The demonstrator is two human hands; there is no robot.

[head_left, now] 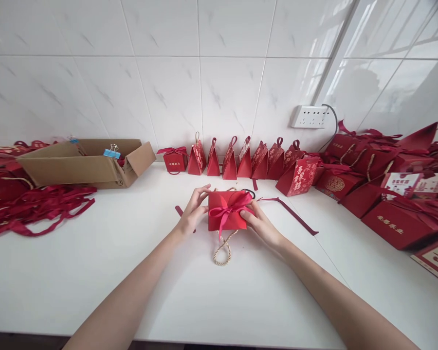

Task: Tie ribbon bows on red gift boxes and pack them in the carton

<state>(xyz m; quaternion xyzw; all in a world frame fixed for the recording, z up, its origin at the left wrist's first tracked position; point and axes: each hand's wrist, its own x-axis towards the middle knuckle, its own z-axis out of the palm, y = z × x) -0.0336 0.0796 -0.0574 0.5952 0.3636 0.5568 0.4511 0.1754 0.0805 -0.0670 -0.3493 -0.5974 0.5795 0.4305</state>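
Observation:
A red gift box is between my hands, over the white table at the middle. Its top carries a tied magenta ribbon bow, and a twisted gold cord handle loops out from its near side. My left hand steadies the left side, with fingers against the edge and the index finger stretched along it. On the right, my right hand grips the box, thumb on the front by the bow and fingers behind. A dark band shows at that wrist side, partly hidden by the ribbon. A loose ribbon strip lies to the right.
Several triangular red boxes stand along the tiled wall. An open cardboard carton with binder clips sits at the left, behind a heap of ribbons. More red boxes are piled at the right, below a power strip.

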